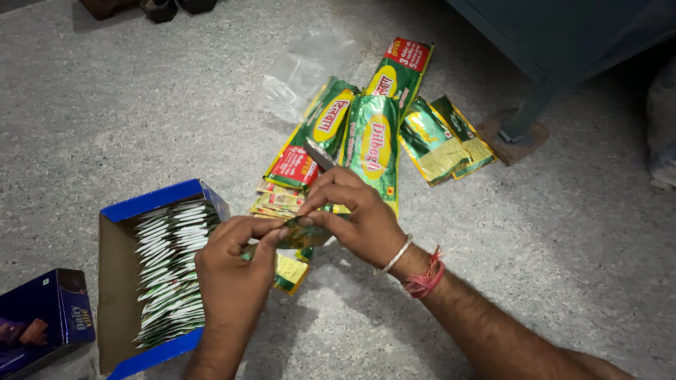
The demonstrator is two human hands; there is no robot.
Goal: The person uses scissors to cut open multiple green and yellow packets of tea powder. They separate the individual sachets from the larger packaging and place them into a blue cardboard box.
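The two hands meet low in the middle of the scene, over a grey speckled floor (549, 232). The left hand (232, 271) is closed, thumb and forefinger pinching the near end of a small green sachet (301, 233). The right hand (355, 218) is closed too, its fingertips nipping the same sachet from the far side, so the packet is stretched between the two hands just above the floor. A slim grey blade (318, 155) pokes out from behind the right hand's fingers; whether the hand grips it I cannot tell. The right wrist wears a silver bangle (396, 255) and a red thread (424, 279).

Just under the hands lies a yellow-green sachet (290, 271), flat on the floor. At the near left corner sits a dark blue carton (42, 320). Beside it, to the right, is an open blue box (116, 281), packed with a row of thin white-edged sachets (169, 271) standing on edge, touching one another.

Beyond the hands, a small stack of sachets (276, 200) lies on the floor, and past it a fan of long green packs (371, 137) with red ends, overlapping. To their right are two opened packs (447, 141), gold inside. Farther left of them lies a crumpled clear bag (306, 67). At the far right stands a dark metal leg (528, 112) on a brown block (514, 144).
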